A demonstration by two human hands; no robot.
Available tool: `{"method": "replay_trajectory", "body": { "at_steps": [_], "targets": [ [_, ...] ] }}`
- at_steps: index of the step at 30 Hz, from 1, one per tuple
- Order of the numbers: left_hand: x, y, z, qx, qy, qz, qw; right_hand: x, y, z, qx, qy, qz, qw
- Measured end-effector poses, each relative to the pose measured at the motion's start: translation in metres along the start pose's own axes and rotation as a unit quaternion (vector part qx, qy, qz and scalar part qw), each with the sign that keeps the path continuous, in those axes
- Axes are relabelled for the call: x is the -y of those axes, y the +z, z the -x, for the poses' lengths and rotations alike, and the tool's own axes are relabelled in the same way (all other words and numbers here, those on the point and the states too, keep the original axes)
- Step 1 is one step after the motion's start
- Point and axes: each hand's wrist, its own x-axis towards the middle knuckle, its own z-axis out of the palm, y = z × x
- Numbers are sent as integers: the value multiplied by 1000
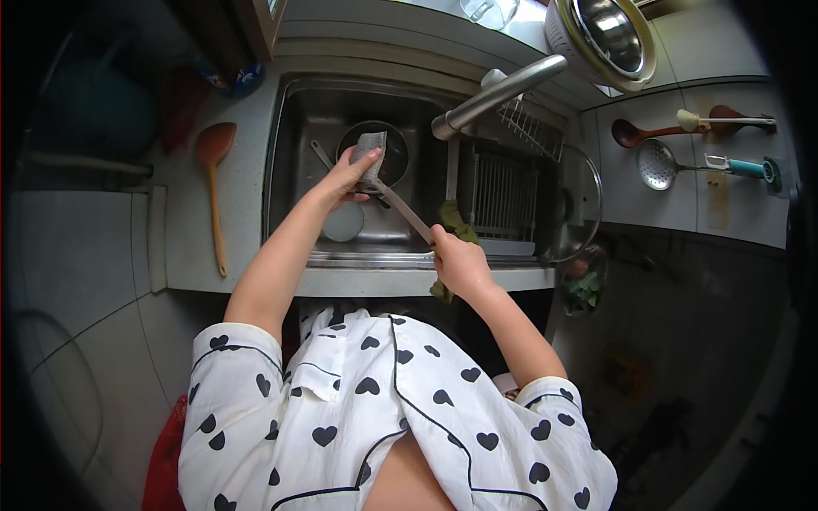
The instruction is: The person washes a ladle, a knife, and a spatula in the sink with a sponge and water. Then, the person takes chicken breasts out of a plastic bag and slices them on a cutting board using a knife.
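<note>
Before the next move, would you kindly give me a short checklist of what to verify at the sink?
1. Right hand closed around the long handle: ok.
2. Left hand gripping the grey cloth-like piece at the handle's far end: ok.
3. Shape of the part under that grey piece known: cannot tell, it is hidden.
4. Sink space below the left hand clear: not ok, a pan lies there.
5. Faucet apart from both hands: ok.
6. Wooden spatula out of the way: ok, on the counter left of the sink.
</note>
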Motion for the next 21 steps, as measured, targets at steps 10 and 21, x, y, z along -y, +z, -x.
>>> {"method": "replay_trajectory", "body": {
  "at_steps": [10,21],
  "targets": [
    [40,-15,-50,-58,-54,206,975,1,17,0,-33,-11,-11,999],
    [39,46,-45,-226,66,326,916,42,46,-26,-87,-2,52,995]
  ]
}}
